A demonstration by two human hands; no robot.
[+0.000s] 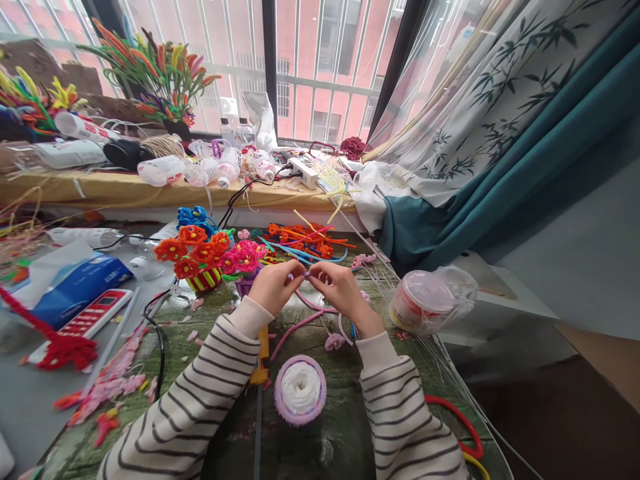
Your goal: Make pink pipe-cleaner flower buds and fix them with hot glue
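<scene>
- Landmark for every place: the lilac-rimmed pot, set on the green tabletop between two striped sleeves, with a white roll filling its middle.
- Straight beyond the pot, just a shade right of its centre: a small purplish piece, right at the fingertips and meeting them from both sides.
- Pinching one side of that piece with thumb and fingers of the left hand, beyond the pot and to its left.
- Pinching the other side likewise with the right hand, beyond the pot and to its right; about equally near the piece, with neither hand plainly closer.
- Too small and too covered by fingertips to show a long axis; cannot tell which way it points.
- Between pot and hands: a pink stem, slanting from near left to far right, apart from the pinching fingertips.
- Beyond the pot and right, below the right hand: a little pink flower.
- Farther beyond and left of the pot: orange flowers in a striped holder, then magenta flowers close by the left hand.
- Well right of the pot and beyond: a plastic-wrapped tub.
</scene>
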